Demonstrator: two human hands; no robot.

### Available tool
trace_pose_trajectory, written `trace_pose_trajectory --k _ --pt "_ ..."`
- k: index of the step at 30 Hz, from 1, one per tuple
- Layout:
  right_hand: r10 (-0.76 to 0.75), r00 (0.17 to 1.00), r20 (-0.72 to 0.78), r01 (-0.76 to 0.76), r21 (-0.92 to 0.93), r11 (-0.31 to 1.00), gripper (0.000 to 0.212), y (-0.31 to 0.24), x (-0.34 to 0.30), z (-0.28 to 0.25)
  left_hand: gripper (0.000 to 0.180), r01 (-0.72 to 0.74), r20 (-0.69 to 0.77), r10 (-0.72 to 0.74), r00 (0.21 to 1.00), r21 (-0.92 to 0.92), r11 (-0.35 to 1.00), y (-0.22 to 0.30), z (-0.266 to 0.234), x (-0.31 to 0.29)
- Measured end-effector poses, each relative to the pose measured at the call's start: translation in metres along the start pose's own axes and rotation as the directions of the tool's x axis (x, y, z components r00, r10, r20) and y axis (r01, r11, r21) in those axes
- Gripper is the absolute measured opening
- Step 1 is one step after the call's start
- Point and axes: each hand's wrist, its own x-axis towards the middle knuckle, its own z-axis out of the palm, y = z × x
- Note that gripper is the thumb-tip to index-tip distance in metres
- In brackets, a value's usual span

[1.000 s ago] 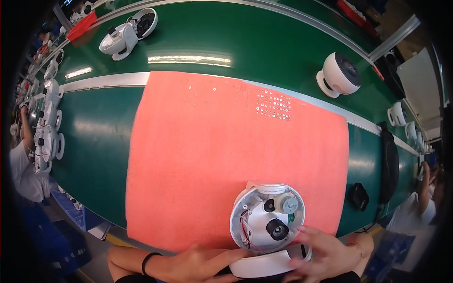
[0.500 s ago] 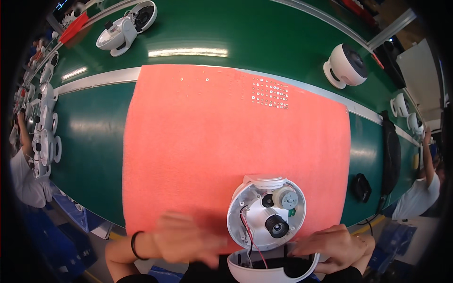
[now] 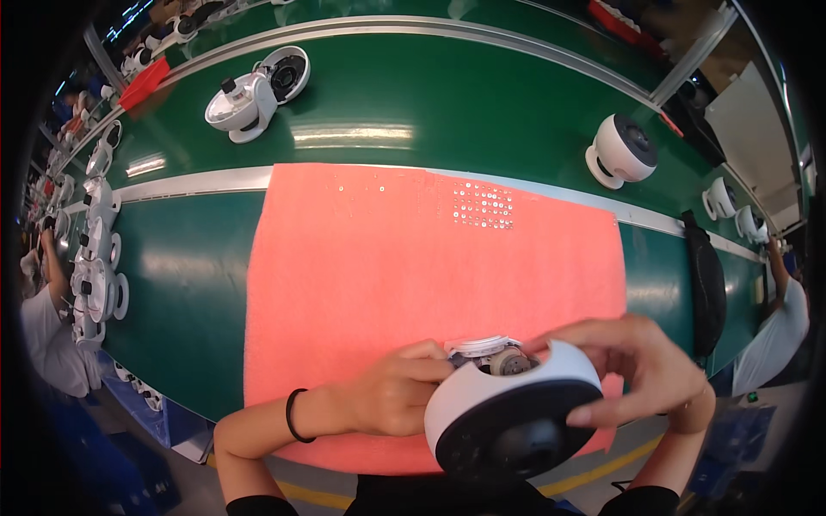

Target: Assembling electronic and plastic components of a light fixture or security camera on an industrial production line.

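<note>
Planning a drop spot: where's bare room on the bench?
Free: coral mat middle, between small-parts grid and white-and-black unit; green bench between mat and row of white housings. Crowded: mat's near edge, where left hand and right hand flank that unit.

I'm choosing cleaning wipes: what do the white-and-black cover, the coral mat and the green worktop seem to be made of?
Cover: probably moulded plastic; smooth satin white shell, dark front with a faint sheen.
Coral mat: perhaps fabric or foam; matt, soft-looking, without glare.
Green worktop: possibly a rubber or laminate sheet; smooth, semi-gloss, showing blurred light patches.
</note>
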Motion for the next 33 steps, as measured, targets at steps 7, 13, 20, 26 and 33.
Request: trace_pose_trajectory --k 7,13,20,26,33 --pt "-0.355 0.811 0.466 0.552 -0.406 0.729 0.046 -0.036 0.05 -0.018 0.014 -0.088 0.273 0.098 0.957 -0.052 0.995 -0.004 -0.013 0.013" --pt "-0.052 0.649 0.759 0.701 -0.571 0.427 0.018 -0.112 0.073 0.096 0.033 0.34 0.327 -0.29 0.899 -0.108 0.934 0.012 -0.018 -0.002" --pt "-0.04 0.667 0.744 0.738 -0.652 0.172 0.022 -0.035 0.045 0.107 0.022 0.207 0.252 -0.151 0.956 -0.215 0.954 0.004 -0.013 0.008" --pt "-0.035 0.657 0.753 0.751 -0.658 -0.053 0.026 0.051 0.031 0.182 0.018 0.181 0.144 -0.158 0.977 -0.164 0.97 0.01 -0.008 -0.001" --pt "-0.127 0.839 0.529 0.078 0.113 0.99 0.044 0.126 0.042 0.186 0.02 0.125 0.026 -0.124 0.992 -0.054 0.991 0.012 -0.009 -0.026"
